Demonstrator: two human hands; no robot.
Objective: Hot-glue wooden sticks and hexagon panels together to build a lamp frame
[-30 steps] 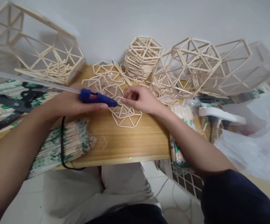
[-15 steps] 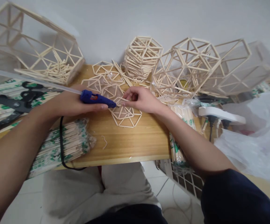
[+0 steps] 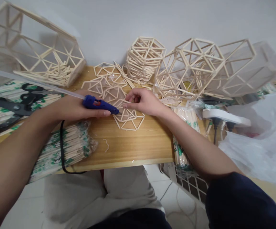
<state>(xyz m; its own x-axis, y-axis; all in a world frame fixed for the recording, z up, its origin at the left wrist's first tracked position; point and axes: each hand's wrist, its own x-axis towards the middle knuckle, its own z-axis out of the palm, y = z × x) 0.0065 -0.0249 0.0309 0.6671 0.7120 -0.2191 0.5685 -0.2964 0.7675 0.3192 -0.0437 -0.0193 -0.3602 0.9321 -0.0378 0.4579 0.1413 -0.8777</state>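
My left hand (image 3: 77, 106) is closed around a blue hot glue gun (image 3: 99, 105), with a long glue stick (image 3: 44, 85) running out of its back end. The gun's nozzle points right, at the near edge of a flat frame of wooden sticks (image 3: 129, 117) on the table. Bent over the far side of this frame is my right hand (image 3: 144, 101), thumb and fingertips pinched together at its sticks. Whether a separate stick lies in the pinch is too small to tell. More flat stick frames (image 3: 114, 93) lie just behind, overlapping one another.
Behind stand a stack of stick frames (image 3: 146, 60) and larger stick structures (image 3: 195, 63). Left are black-handled scissors (image 3: 30, 92), pliers-like cutters (image 3: 16, 108) and bagged sticks (image 3: 68, 148). A power strip (image 3: 226, 117) and a plastic bag (image 3: 259, 143) lie right. The gun's black cable (image 3: 62, 149) hangs at the table edge.
The glue gun's nozzle has dipped slightly lower, toward the near left side of the stick frame. My right hand stays almost in place.
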